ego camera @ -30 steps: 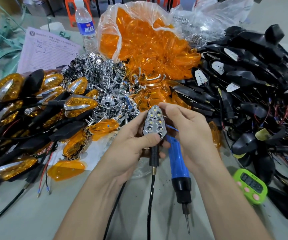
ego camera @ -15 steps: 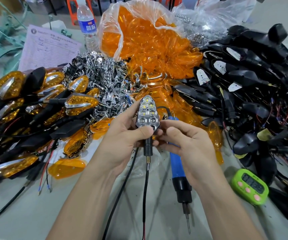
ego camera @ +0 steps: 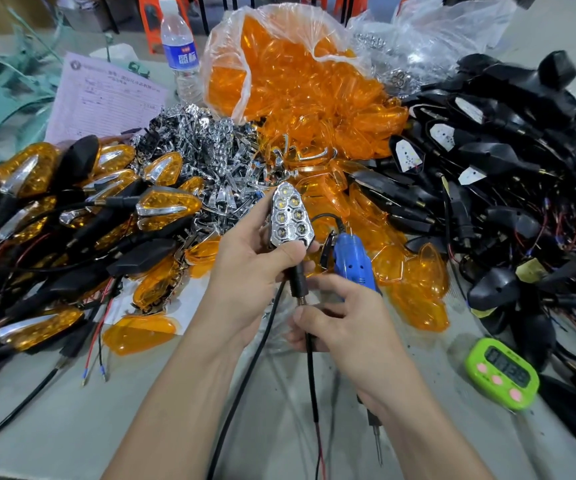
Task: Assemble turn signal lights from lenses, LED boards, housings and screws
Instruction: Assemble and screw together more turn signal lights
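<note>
My left hand (ego camera: 245, 271) grips a turn signal housing (ego camera: 290, 216) upright, its chrome reflector and LEDs facing me, no lens on it. Its black stem and cable (ego camera: 310, 368) hang down. My right hand (ego camera: 345, 327) pinches that cable just below the stem's threaded end. A blue electric screwdriver (ego camera: 352, 261) lies on the table behind and under my right hand, tip pointing toward me. Loose orange lenses (ego camera: 300, 109) spill from a plastic bag at the back. Chrome reflectors (ego camera: 210, 161) are heaped in the middle, black housings (ego camera: 494, 161) at the right.
Finished orange lights with wires (ego camera: 54, 220) pile up at the left. A single lens (ego camera: 137, 334) lies near the front. A green timer (ego camera: 501, 374) sits at the right, a water bottle (ego camera: 179, 53) and a paper form (ego camera: 103, 98) at the back left.
My right hand has come down from the reflector's side to the cable below the stem. My left hand still holds the housing, now tilted slightly.
</note>
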